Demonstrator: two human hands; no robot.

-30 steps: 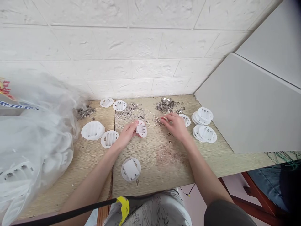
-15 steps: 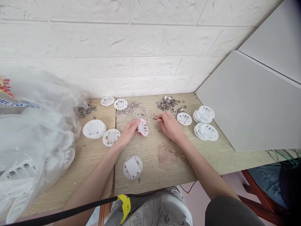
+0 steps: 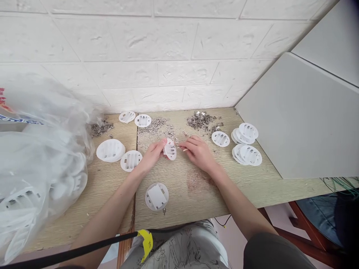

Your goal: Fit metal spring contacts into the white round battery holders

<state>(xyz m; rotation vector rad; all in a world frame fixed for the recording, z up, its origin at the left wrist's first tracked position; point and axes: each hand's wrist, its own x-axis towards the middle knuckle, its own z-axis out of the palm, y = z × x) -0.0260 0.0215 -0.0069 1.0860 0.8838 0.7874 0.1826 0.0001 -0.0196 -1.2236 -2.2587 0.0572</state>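
Observation:
My left hand (image 3: 153,153) grips a round white plastic battery holder (image 3: 169,149) by its left edge, tilted up over the table. Metal contacts show in its slots. Close to the disc's right edge, my right hand (image 3: 198,151) pinches a thin, small tool whose tip points at the holder; its exact kind is too small to tell. Behind both hands lie a pile of light small metal contacts (image 3: 157,127) and a darker pile of metal contacts (image 3: 199,120). One more battery holder (image 3: 157,196) rests nearer me, beside a single metal contact (image 3: 164,212).
Stacked battery holders (image 3: 246,155) stand at the right, near a grey panel (image 3: 305,123). Other holders (image 3: 110,150) lie to the left. A large plastic bag (image 3: 47,160) full of holders fills the left side. The white wall (image 3: 174,41) closes off the back.
My right hand has moved left and slightly down, bringing the thin tool up to the holder's edge. The holder stays in my left hand. The view has shifted slightly.

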